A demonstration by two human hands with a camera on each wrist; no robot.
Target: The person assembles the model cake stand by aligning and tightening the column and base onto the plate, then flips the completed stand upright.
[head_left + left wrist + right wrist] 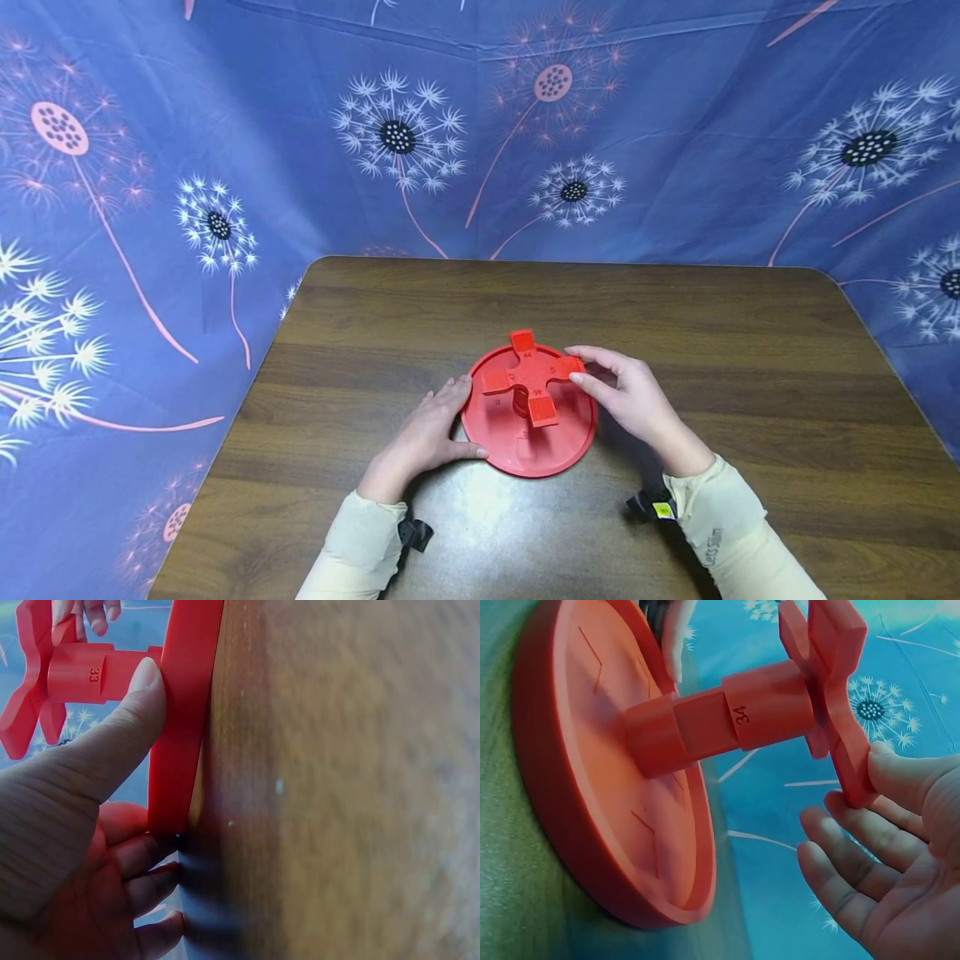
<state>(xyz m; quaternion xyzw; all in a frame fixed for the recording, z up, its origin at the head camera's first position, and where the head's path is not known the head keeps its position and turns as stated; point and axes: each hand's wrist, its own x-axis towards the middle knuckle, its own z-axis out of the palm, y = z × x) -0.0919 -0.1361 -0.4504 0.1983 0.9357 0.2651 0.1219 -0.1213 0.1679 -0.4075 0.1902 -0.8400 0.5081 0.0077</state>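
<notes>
A red round base (495, 437) with a raised rim lies flat on the table. From its middle rises a post (705, 724), marked 34 on one side. A red cross-shaped top (531, 377) with numbered arms sits on the post, above the base. At the base's left edge my left hand (427, 433) holds the rim, thumb near the front and fingers along the far side. My right hand (633, 396) pinches the right arm of the cross between thumb and index finger; its other fingers stay apart from the piece in the right wrist view.
The brown wooden table (337, 333) has rounded far corners. Behind it and at its sides hangs a blue cloth (285, 100) printed with dandelions. Dark straps (415, 533) sit at the wrists, below the light sleeves.
</notes>
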